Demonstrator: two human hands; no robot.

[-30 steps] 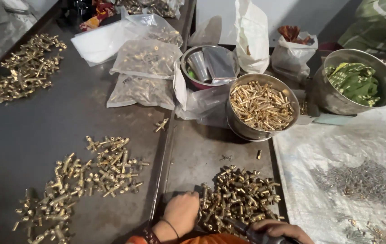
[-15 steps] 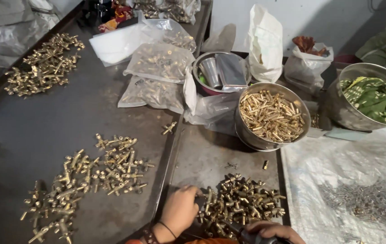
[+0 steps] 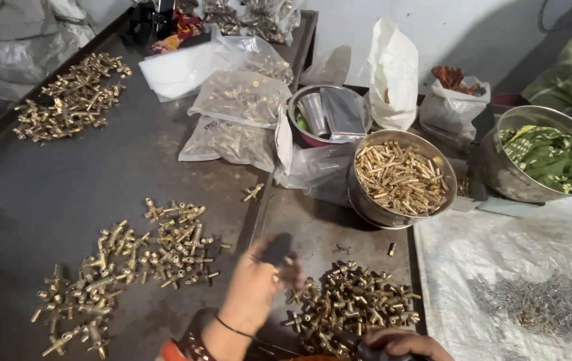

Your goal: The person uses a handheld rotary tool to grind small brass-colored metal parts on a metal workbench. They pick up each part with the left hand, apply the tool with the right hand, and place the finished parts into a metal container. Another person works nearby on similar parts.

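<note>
Near edge, the right hand (image 3: pixel 403 343) rests low by the heap of brass tee fittings (image 3: pixel 349 309), fingers mostly out of frame, so I cannot tell their grip; the left hand (image 3: pixel 256 287) is lifted beside that heap, fingers pinched narrow on a small brass piece, blurred; left lies a spread pile of assembled fittings (image 3: pixel 129 267); farther, a steel bowl of brass pins (image 3: pixel 400 177) sits within reach, bagged parts (image 3: pixel 239 100) beyond

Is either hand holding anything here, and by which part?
The left hand is raised with a small brass fitting at its fingers; blur hides where it is pinched. The right hand rests on something dark, unclear.
</note>
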